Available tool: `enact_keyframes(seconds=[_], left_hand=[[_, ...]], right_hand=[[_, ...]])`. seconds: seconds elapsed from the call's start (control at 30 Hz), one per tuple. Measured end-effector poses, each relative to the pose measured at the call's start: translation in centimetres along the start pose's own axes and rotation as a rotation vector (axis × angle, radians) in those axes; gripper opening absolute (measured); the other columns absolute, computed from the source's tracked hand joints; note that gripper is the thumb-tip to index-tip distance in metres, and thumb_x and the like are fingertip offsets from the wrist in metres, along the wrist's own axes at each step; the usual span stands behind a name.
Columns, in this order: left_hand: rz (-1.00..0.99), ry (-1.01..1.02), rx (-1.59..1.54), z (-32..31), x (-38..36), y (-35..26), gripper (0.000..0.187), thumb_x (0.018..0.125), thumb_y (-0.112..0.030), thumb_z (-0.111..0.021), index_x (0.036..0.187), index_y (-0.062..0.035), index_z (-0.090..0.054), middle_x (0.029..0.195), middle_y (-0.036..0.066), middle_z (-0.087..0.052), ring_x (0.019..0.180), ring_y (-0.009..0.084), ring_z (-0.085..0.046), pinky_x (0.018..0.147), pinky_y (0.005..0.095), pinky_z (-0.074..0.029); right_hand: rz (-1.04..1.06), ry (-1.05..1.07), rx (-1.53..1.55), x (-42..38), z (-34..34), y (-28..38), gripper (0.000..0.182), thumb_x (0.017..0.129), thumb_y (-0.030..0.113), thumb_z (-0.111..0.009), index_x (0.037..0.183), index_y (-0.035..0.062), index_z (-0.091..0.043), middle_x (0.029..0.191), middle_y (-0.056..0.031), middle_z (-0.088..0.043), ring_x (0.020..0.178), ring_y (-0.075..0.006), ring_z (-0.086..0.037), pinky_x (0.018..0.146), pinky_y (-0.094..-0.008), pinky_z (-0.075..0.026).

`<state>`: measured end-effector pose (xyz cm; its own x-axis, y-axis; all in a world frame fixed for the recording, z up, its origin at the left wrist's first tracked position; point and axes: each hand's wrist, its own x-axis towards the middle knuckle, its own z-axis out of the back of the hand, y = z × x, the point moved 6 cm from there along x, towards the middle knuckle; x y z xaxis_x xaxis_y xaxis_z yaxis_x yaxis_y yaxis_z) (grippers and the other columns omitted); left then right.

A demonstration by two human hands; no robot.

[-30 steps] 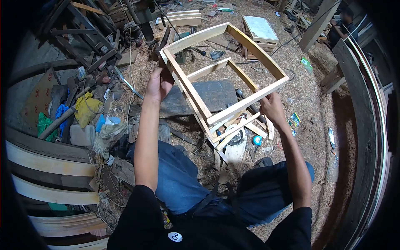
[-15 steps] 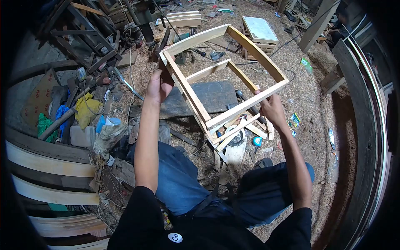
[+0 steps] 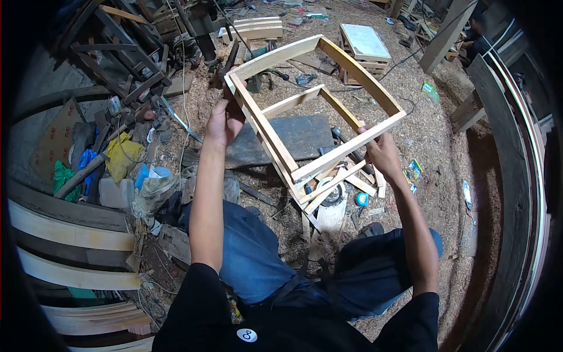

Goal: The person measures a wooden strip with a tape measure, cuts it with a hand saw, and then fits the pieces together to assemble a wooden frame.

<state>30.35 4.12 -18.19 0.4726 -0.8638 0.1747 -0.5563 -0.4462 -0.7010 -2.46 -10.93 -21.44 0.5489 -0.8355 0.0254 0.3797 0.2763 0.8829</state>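
Observation:
Between my hands hangs a pale wooden frame [image 3: 349, 146], tilted, with an upper four-sided part and a lower one beneath it. My left hand [image 3: 224, 122] is closed on its left side, near the upper left corner; some fingers are hidden behind the wood. My right hand [image 3: 381, 154] grips the frame's right side, fingers wrapped by the near right rail. Below the frame a dark board [image 3: 281, 138] lies on the ground. Loose wood strips [image 3: 359, 183], a blue tape measure [image 3: 362, 199] and a round-headed power tool, partly covered, lie under its near corner.
Curved wooden pieces [image 3: 70, 232] are stacked at the lower left. A white-topped wooden stack [image 3: 365, 42] stands at the back. Along the right runs a long dark plank [image 3: 507, 135]. Wood shavings cover the floor, a cable crosses it, and another person [image 3: 478, 44] is at the far right.
Almost nothing differs. The wooden frame stays held in both hands in nearly the same pose, and the person at the far right has shifted slightly.

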Motion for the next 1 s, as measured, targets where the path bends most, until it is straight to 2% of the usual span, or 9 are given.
enact_keyframes(seconds=[0.23, 0.33, 0.4, 0.43, 0.53, 0.73, 0.83, 1.0], left_hand=[[0.003, 0.029, -0.03, -0.1, 0.0, 0.0, 0.035, 0.091, -0.023, -0.054, 0.119, -0.0021, -0.051, 0.104, 0.004, -0.055, 0.087, 0.015, -0.051, 0.081, 0.0317, -0.043], [0.005, 0.003, 0.015, -0.4, -0.1, 0.1, 0.033, 0.091, -0.021, -0.052, 0.118, -0.0018, -0.051, 0.104, 0.004, -0.055, 0.087, 0.0149, -0.051, 0.081, 0.0317, -0.043], [0.0, 0.022, 0.002, -0.6, -0.2, 0.0, 0.032, 0.092, -0.02, -0.051, 0.118, -0.0016, -0.052, 0.104, 0.004, -0.055, 0.087, 0.015, -0.051, 0.081, 0.0318, -0.044], [-0.005, 0.041, -0.011, -0.7, -0.3, 0.0, 0.032, 0.092, -0.02, -0.05, 0.118, -0.0015, -0.052, 0.104, 0.004, -0.055, 0.087, 0.0151, -0.052, 0.082, 0.0319, -0.044], [-0.006, 0.011, 0.026, -0.5, -0.3, 0.1, 0.032, 0.093, -0.021, -0.048, 0.118, -0.0012, -0.052, 0.104, 0.004, -0.055, 0.088, 0.0152, -0.052, 0.082, 0.0319, -0.044], [0.014, -0.114, -0.003, -0.5, -0.6, 0.0, 0.033, 0.092, -0.02, -0.048, 0.119, -0.0008, -0.051, 0.104, 0.005, -0.055, 0.088, 0.0152, -0.051, 0.081, 0.0317, -0.044], [-0.004, -0.028, -0.034, -0.2, -0.2, 0.0, 0.033, 0.092, -0.019, -0.047, 0.119, -0.0008, -0.051, 0.103, 0.005, -0.055, 0.087, 0.0155, -0.05, 0.081, 0.0318, -0.043], [-0.018, 0.004, -0.02, -0.2, -0.1, 0.1, 0.032, 0.092, -0.018, -0.045, 0.119, -0.0006, -0.051, 0.101, 0.005, -0.054, 0.086, 0.0155, -0.049, 0.081, 0.0315, -0.043]], right_hand=[[-0.064, 0.016, 0.023, 0.0, 0.0, -0.2, 0.03, 0.094, 0.028, -0.056, 0.096, -0.0009, -0.063, 0.058, 0.0022, -0.05, 0.047, -0.0066, -0.049, 0.042, -0.024, -0.039], [-0.04, 0.026, -0.049, 0.2, -0.1, -0.5, 0.032, 0.094, 0.029, -0.054, 0.096, -0.0012, -0.063, 0.063, -0.0002, -0.056, 0.051, -0.0064, -0.051, 0.043, -0.0227, -0.039], [-0.078, 0.047, 0.054, 0.0, -0.2, -0.4, 0.034, 0.095, 0.031, -0.053, 0.096, -0.0017, -0.063, 0.07, -0.0027, -0.061, 0.055, -0.006, -0.052, 0.045, -0.0216, -0.039], [-0.014, 0.0, 0.062, 0.1, -0.2, -0.3, 0.035, 0.095, 0.031, -0.052, 0.097, -0.0023, -0.063, 0.076, -0.0047, -0.064, 0.057, -0.0059, -0.053, 0.046, -0.0214, -0.04], [-0.08, 0.021, 0.062, -0.1, -0.2, -0.2, 0.035, 0.095, 0.031, -0.053, 0.094, -0.0016, -0.063, 0.07, -0.0027, -0.061, 0.054, -0.0061, -0.051, 0.045, -0.0219, -0.039], [-0.082, 0.015, -0.011, -0.8, -0.1, 1.6, 0.033, 0.095, 0.03, -0.053, 0.084, 0.0004, -0.064, 0.058, 0.0013, -0.052, 0.046, -0.0061, -0.045, 0.042, -0.0237, -0.037], [-0.073, -0.002, 0.015, -0.3, -0.3, 0.2, 0.033, 0.095, 0.03, -0.053, 0.083, 0.0004, -0.063, 0.058, 0.0012, -0.052, 0.047, -0.0059, -0.045, 0.042, -0.0244, -0.035], [-0.081, -0.006, 0.016, 0.0, -0.4, -0.7, 0.032, 0.095, 0.029, -0.053, 0.085, 0.0006, -0.064, 0.059, 0.0011, -0.053, 0.048, -0.0061, -0.045, 0.042, -0.0248, -0.035]])
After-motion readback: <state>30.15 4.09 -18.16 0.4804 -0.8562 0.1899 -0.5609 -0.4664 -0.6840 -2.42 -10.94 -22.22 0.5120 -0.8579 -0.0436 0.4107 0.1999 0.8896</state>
